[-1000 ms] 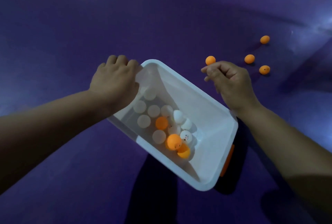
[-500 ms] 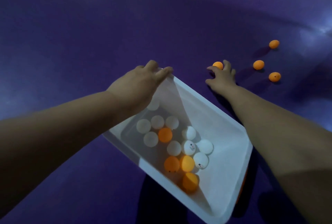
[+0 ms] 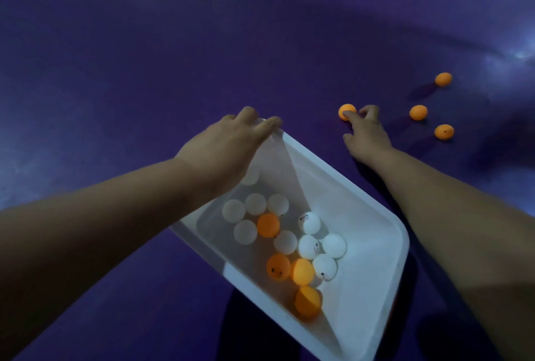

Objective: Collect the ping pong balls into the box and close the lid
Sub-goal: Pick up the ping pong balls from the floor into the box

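The right hand (image 3: 366,136) reaches an orange ping pong ball (image 3: 344,109) on the floor, its index fingertip (image 3: 349,114) touching the ball's near side, fingers loosely bent and spread, thumb off the ball; the left hand (image 3: 228,143) curls its fingers over the far corner rim of the white plastic box (image 3: 385,244); inside lie clustered white and orange balls (image 3: 309,247); three loose orange balls (image 3: 418,112) sit right of the reaching hand on the purple floor (image 3: 115,71), others farther off

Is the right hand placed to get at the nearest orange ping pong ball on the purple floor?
Probably yes: a fingertip of the right hand touches the orange ping pong ball, with only bare purple floor around it; the left hand grips a corner of the white plastic box.
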Action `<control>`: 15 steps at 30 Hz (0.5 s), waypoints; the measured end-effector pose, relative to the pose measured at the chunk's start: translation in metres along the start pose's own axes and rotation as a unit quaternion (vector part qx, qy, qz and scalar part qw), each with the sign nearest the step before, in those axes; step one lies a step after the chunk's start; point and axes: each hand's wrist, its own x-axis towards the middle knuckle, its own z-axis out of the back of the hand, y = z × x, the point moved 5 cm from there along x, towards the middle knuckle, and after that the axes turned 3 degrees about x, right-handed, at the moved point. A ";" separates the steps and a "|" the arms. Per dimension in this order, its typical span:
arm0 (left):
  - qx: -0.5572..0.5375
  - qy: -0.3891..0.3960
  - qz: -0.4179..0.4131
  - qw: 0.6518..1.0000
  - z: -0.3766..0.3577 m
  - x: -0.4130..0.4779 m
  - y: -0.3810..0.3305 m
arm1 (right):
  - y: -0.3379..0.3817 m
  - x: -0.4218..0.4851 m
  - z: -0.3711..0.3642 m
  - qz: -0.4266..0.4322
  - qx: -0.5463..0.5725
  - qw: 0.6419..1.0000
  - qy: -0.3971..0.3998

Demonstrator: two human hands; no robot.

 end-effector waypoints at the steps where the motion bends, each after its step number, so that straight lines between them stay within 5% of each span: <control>1: 0.004 -0.003 -0.001 1.000 0.000 0.000 0.000 | 0.001 0.001 0.004 0.000 -0.008 1.000 -0.020; 3: 0.008 -0.007 -0.002 1.000 0.000 -0.001 0.002 | 0.003 0.006 0.007 -0.007 0.001 1.000 -0.026; 9: -0.001 0.001 -0.002 1.000 0.000 -0.001 0.005 | 0.036 0.026 -0.020 0.021 0.035 0.992 0.122; 15: -0.003 0.015 -0.004 1.000 -0.001 -0.001 0.004 | 0.054 0.027 -0.017 0.027 0.004 0.998 0.053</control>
